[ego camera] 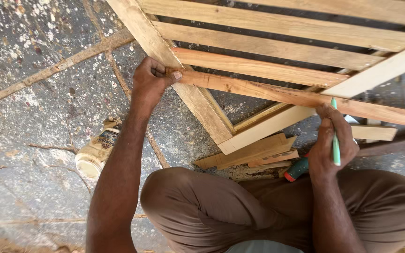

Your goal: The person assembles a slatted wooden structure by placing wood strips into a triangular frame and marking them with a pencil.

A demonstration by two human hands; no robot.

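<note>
A wooden frame (202,105) with several cross slats lies on the stone floor in front of me. A loose reddish slat (277,93) rests across its lower part. My left hand (150,82) pinches the left end of this slat against the frame's side rail. My right hand (334,143) holds a green pencil (335,140) upright, its tip touching the slat's lower edge near the frame's bottom rail. My knees in brown trousers fill the bottom of the view.
A plastic bottle (94,154) lies on its side on the floor at the left. Short wood offcuts (249,152) are stacked below the frame's corner, beside a tool's green and red handle (297,169). The speckled stone floor (33,70) has cracked joints.
</note>
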